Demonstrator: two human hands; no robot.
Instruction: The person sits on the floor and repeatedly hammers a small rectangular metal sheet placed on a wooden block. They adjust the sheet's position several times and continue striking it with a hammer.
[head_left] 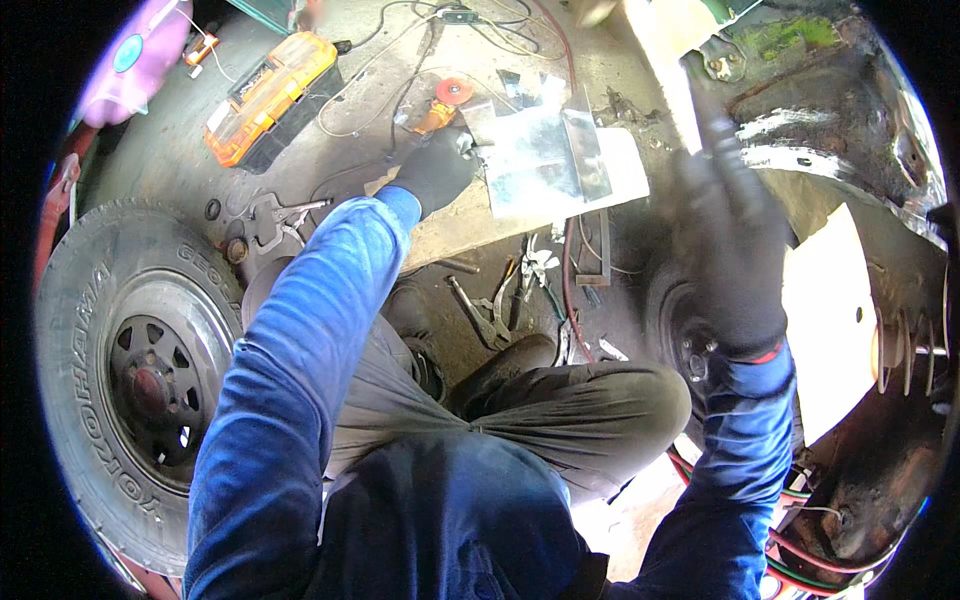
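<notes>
Seemingly mid-way through a sheet-metal job, a person in a blue jacket and dark trousers crouches on a concrete floor (180,160) and looks down at both gloved hands. The left hand (437,168), in a black knit glove, reaches forward and closes its fingers on the near edge of a folded sheet of shiny galvanised metal (540,160), which lies on a pale flat board (470,225) on the floor, just ahead of the knees. The right hand (735,240), also in a black glove, is raised and open, fingers spread and holding nothing, in front of a rusted, blackened car body panel (850,110) at the right. The step in hand looks like picking up or steadying the bright sheet; lifting it would call for a firm pinch, since its edges appear thin and sharp. Just beyond the left hand lies an orange angle grinder (440,105) with a red disc. Further left sit an orange plastic tool case (268,92) and locking pliers (275,215). A worn tyre on a black steel wheel (130,370) rests at the left.
</notes>
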